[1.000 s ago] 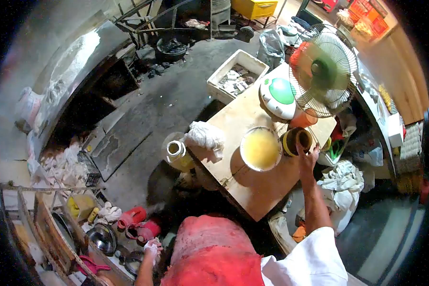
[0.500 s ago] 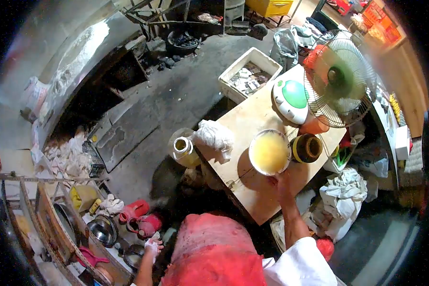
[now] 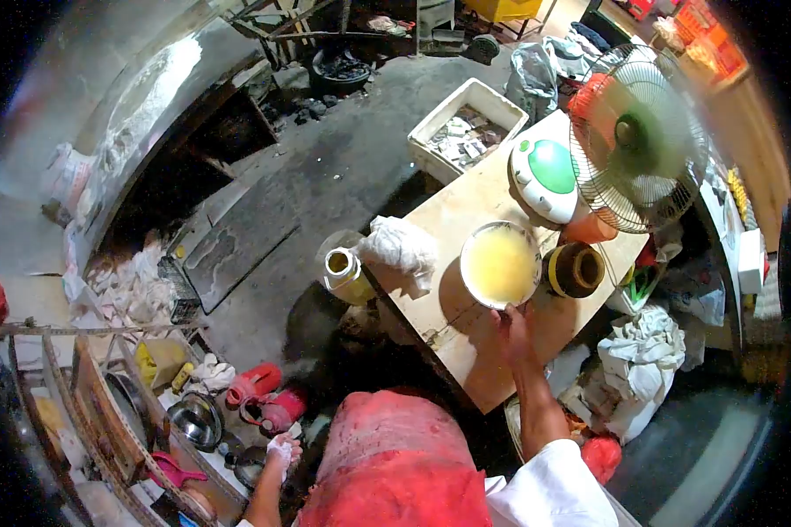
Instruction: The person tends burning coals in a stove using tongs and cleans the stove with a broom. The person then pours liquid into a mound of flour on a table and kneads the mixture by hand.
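Note:
On the wooden table (image 3: 475, 369) stands a white bowl (image 3: 500, 265) filled with yellow liquid. My right hand (image 3: 512, 329) is at the bowl's near rim, its fingers closed on the edge. Just right of the bowl is a dark open jar (image 3: 575, 270) with a yellow band. My left hand (image 3: 284, 450) hangs low beside the red apron (image 3: 395, 465), with something white on or in it; its fingers look curled, and the detail is too small to make out. A white cloth (image 3: 401, 247) lies at the table's left corner.
A green-and-white scale (image 3: 545, 176) and a fan (image 3: 628, 136) stand at the table's far end. Beyond the table's left edge are an open plastic jug (image 3: 341, 266) and a foam box (image 3: 466, 132). Metal bowls (image 3: 195, 420) and red thermoses (image 3: 253, 385) are at lower left.
My right hand has left the dark jar and moved left to the bowl's near rim, where it now grips. The view has shifted slightly. My left hand remains low beside the apron.

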A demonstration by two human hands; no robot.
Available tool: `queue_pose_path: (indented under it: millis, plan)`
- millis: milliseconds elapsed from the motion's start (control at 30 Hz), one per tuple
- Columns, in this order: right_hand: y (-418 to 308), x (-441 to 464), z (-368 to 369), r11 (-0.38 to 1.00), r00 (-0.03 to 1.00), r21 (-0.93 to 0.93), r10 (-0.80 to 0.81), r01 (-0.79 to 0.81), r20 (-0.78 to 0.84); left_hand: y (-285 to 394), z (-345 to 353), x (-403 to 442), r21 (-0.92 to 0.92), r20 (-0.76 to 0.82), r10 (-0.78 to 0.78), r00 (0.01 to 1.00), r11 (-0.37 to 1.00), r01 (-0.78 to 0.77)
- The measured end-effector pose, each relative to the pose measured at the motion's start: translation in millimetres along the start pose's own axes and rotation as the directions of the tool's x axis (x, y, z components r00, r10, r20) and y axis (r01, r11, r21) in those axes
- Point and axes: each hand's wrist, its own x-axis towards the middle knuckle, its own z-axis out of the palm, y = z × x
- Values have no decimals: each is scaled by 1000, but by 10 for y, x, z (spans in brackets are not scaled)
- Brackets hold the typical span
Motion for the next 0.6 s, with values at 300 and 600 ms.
queue_pose_path:
  millis: [300,600]
  plan:
    - [-12,178,213,995,998,101,27,-22,-52,95,155,-203,-8,-40,-53,998,999,53]
    - [33,449,281,991,994,74,-108,109,-10,-146,-289,197,13,65,-137,988,991,137]
